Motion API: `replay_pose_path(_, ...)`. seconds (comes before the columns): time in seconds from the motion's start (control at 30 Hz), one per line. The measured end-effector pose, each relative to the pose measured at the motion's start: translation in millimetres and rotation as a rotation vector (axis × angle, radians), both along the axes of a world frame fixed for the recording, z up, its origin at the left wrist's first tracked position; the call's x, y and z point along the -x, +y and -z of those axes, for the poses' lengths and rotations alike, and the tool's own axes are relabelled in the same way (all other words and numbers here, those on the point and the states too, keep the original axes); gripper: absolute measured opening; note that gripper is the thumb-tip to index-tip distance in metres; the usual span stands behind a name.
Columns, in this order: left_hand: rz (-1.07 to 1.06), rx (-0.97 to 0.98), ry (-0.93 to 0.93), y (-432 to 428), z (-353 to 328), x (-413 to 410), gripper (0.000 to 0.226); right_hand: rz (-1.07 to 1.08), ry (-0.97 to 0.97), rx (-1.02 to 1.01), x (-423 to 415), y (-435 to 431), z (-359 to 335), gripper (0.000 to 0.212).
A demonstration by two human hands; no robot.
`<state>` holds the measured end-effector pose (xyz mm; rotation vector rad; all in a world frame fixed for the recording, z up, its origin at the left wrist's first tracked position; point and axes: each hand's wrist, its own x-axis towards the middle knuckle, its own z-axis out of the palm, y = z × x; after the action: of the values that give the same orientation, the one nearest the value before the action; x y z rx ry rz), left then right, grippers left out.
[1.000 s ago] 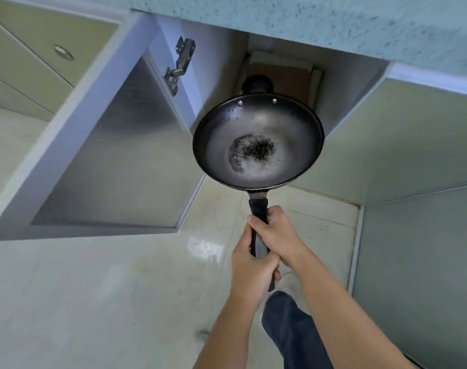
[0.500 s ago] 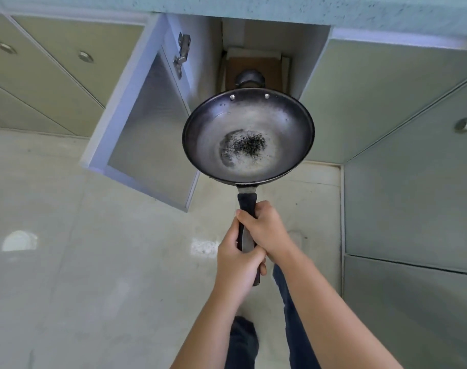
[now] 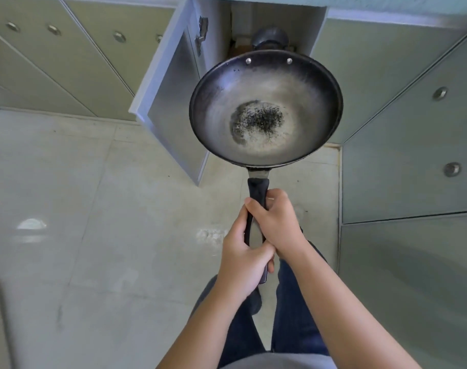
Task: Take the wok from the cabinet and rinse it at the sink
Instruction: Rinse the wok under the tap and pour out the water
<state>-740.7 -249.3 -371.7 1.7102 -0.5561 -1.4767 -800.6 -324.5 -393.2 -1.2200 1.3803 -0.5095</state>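
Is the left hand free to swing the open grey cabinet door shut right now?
Probably not: the left hand is wrapped around the black wok's handle with the right hand. The cabinet door stands open to the left, unobstructed.

Wok [image 3: 267, 134] dark grey, black-speckled centre; handle [image 3: 257, 191] black; cabinets [image 3: 75, 65] pale green.

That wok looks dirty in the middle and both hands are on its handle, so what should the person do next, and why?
Probably lift the wok level and carry it up toward the counter. The left hand and right hand already grip its handle, it hangs clear of the open cabinet door, and dark residue sits in its bowl. No sink is in view.
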Motion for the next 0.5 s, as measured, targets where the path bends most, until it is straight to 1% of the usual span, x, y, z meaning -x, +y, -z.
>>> replay_pose_path(0.23, -0.011, 0.097, 0.007, 17.8, -40.5, 9.9, 0.071, 0.022, -0.013, 0.075, 9.1, 16.7, -42.1, 0.024)
replay_pose_path(0.4, 0.034, 0.161, -0.032, 16.3, -71.9, 5.9, 0.072, 0.112, -0.110, 0.065, 8.9, 19.3, -77.1, 0.022)
replay_pose_path(0.5, 0.066, 0.187, -0.039, 6.3, -87.2, 1.7, 0.071, 0.154, -0.136, 0.101, 5.4, 12.6, -96.5, 0.021)
